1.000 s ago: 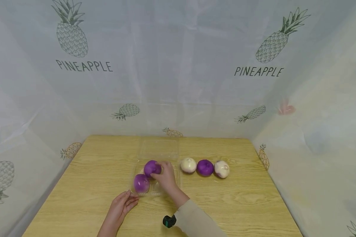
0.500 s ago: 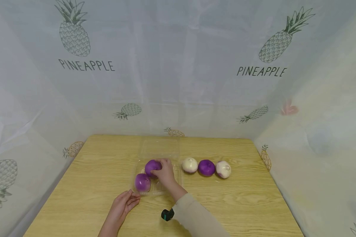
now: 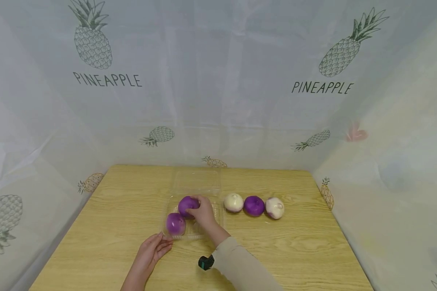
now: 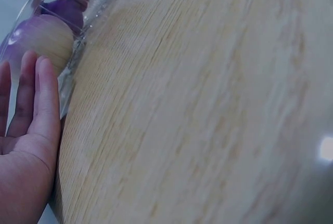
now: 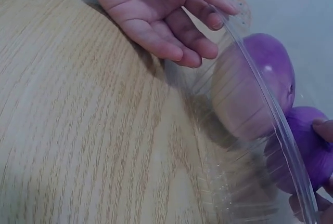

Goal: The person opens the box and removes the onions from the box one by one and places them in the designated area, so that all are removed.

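My right hand [image 3: 204, 212] grips a purple onion [image 3: 186, 207] inside the back left of a clear plastic container [image 3: 218, 226]. A second onion [image 3: 176, 224], purple fading to cream, sits in front of it at the container's front left. In the right wrist view the two onions nearly touch, behind the see-through wall. My left hand [image 3: 151, 248] is at the container's front left corner. Its thumb and index finger [image 5: 217, 22] pinch the rim there, while the other fingers reach out loosely beside the wall.
Right of the container, a cream onion [image 3: 234, 203], a purple onion [image 3: 254, 206] and a cream onion with purple patches [image 3: 274, 208] stand in a row. The clear lid [image 3: 196, 180] lies folded back. A pineapple-print curtain [image 3: 218, 101] surrounds the wooden table [image 3: 295, 250].
The head view has shifted slightly. My right hand keeps its grip on the purple onion at the same spot, and my left hand stays at the container's corner.
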